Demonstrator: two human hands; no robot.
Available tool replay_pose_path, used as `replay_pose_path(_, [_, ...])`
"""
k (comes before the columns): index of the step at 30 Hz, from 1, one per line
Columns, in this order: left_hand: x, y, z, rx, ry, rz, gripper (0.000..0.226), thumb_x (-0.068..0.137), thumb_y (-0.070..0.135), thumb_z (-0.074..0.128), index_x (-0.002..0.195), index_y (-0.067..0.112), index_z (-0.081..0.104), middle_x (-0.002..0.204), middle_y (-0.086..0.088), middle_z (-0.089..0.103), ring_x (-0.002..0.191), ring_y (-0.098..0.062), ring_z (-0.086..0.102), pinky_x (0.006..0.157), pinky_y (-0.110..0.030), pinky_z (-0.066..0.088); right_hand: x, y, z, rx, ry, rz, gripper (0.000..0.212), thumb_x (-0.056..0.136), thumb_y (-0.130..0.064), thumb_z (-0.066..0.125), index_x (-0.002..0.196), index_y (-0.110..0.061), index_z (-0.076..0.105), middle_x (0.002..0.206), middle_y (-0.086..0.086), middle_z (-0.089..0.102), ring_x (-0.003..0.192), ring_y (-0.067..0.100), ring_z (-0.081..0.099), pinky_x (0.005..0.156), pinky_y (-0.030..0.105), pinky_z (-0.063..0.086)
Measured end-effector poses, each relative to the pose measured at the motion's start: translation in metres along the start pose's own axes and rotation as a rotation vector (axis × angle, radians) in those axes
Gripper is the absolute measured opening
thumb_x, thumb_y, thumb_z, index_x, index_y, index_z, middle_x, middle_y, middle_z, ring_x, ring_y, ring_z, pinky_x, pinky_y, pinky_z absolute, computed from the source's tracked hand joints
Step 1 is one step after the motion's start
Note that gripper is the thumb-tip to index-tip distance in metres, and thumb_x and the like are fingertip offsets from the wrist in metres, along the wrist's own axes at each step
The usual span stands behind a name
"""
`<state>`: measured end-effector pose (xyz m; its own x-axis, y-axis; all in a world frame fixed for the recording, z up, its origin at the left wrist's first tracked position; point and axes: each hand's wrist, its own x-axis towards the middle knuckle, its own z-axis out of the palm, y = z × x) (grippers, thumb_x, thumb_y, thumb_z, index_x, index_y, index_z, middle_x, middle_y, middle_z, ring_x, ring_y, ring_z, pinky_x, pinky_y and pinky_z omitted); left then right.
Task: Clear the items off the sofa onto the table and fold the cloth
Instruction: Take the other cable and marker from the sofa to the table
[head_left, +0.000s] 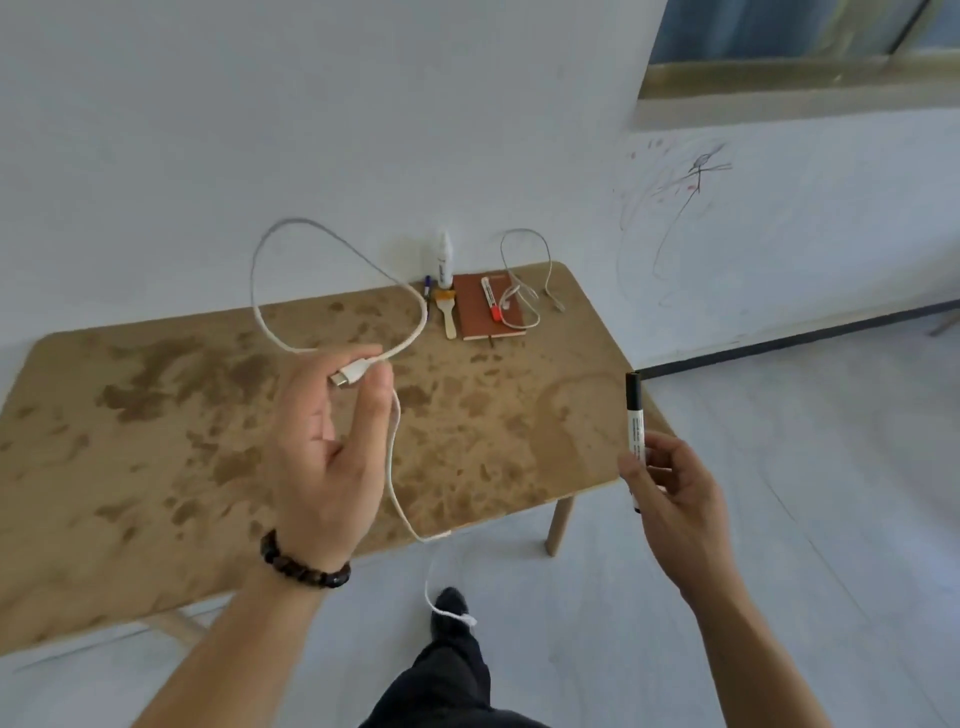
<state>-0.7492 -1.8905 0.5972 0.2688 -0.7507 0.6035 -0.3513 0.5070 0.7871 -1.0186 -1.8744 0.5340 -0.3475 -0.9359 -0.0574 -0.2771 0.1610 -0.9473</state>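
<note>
My left hand (322, 457) pinches the plug end of a white charging cable (395, 452) above the stained wooden table (156, 441). The cable loops up over the table and its other end dangles down past the front edge. Off the table's right front corner, my right hand (670, 493) holds a black-capped white marker (635, 431) upright. Neither the sofa nor the cloth is in view.
At the table's far edge lie a brown notebook (480, 317) with a red-capped marker (490, 300) on it, a thin grey cable (524, 291), a small brush (448, 314), a blue pen (427, 286) and a white spray bottle (444, 260). White wall behind, scribbled wall and window at right.
</note>
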Motion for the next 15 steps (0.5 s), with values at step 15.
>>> replay_pose_path(15, [0.239,-0.173,0.149,0.141,0.069,0.082,0.011,0.097,0.021,0.058,0.107,0.017,0.061,0.105,0.014,0.058,0.1,-0.019,0.062,0.087,-0.038,0.053,0.28,-0.027,0.108,-0.065,-0.036,0.052,0.015,0.092,-0.032,0.065,0.105,-0.04,0.063,0.09,-0.012,0.07,0.084,0.016,0.067,0.076,0.044,0.06])
